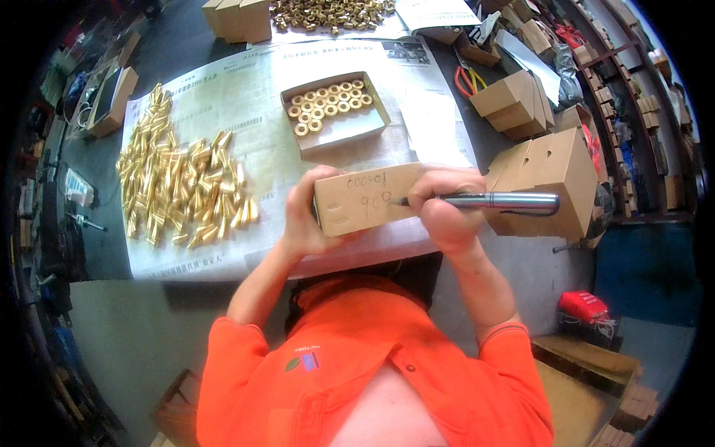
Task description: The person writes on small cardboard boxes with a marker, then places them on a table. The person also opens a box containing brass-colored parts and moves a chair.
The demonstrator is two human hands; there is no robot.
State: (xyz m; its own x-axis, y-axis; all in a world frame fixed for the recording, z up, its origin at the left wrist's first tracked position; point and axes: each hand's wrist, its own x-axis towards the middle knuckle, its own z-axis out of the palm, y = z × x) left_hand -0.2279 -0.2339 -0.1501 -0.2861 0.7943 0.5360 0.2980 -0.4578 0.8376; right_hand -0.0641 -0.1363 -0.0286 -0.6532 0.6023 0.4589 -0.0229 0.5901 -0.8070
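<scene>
My left hand (302, 216) is closed round the left end of a small brown cardboard box (365, 216), holding it up over the table's near edge. Handwriting in dark ink shows on the side facing me. In my right hand (450, 208) is a silver-grey marker pen (514, 202), its dark tip at the writing on the box. Just beyond, an open cardboard tray (350, 138) holds several brass ring-shaped parts (331, 109) standing in rows. To the left lies a loose heap of pointed brass pieces (182, 179).
Newspaper sheets (253, 89) cover the table. Another heap of small brass parts (331, 15) lies at the far side beside a cardboard box (238, 21). Large cartons (547, 175) stand at the right, with red-and-yellow-handled pliers (467, 80) among boxes. Shelving (633, 112) runs along the right.
</scene>
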